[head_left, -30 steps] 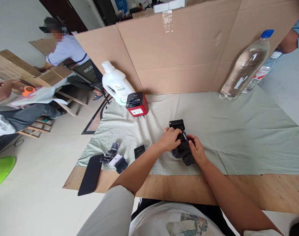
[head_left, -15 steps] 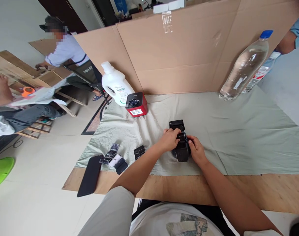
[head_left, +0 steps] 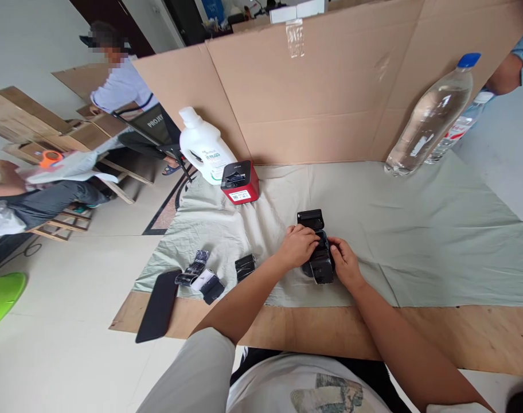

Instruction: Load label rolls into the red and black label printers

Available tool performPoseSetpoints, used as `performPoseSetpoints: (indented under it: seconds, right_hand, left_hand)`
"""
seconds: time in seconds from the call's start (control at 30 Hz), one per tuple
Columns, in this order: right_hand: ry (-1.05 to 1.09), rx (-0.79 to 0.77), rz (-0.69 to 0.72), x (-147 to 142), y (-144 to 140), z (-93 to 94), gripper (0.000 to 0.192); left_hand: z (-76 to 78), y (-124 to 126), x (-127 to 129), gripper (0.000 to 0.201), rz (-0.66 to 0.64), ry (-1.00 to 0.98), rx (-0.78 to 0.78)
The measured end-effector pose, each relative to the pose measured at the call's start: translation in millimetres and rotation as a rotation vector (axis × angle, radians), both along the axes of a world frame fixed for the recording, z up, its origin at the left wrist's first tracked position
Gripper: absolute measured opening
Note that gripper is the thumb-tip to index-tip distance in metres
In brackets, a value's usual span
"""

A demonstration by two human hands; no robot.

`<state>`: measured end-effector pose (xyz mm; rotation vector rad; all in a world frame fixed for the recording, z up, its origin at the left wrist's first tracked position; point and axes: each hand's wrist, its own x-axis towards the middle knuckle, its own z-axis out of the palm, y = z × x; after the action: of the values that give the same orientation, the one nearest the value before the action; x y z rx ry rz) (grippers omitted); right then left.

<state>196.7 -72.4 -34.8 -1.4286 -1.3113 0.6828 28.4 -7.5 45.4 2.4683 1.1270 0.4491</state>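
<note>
Both hands, left hand (head_left: 298, 246) and right hand (head_left: 345, 264), grip a half-hidden black device (head_left: 320, 265).

The printer (head_left: 317, 252) lies on the cloth (head_left: 416, 241), between both hands. The jug (head_left: 205, 146) and box (head_left: 239, 182) stand behind-left, the bottle (head_left: 431, 117) behind-right.

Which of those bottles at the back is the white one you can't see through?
The white jug at the back left, beside the red box. The two bottles at the back right are clear, the large one blue-capped.
</note>
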Motion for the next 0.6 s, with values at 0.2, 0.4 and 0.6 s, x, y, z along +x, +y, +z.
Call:
performPoseSetpoints:
  seconds: [0.2, 0.4, 0.6]
  right_hand:
    - [0.01, 0.002, 0.003, 0, -1, 1.3, 0.041]
    - [0.032, -0.016, -0.002, -1, -1, 2.6, 0.04]
    - [0.095, -0.012, -0.005, -2, -1, 3.9, 0.045]
  left_hand:
    - [-10.7, 3, -6, 0.051, 0.375, -0.541, 0.025]
    - [-21.1, -11, -11, 0.061, 0.311, -0.761, -0.168]
    - [-39.4, -32, -13, 0.053, 0.408, -0.677, -0.224]
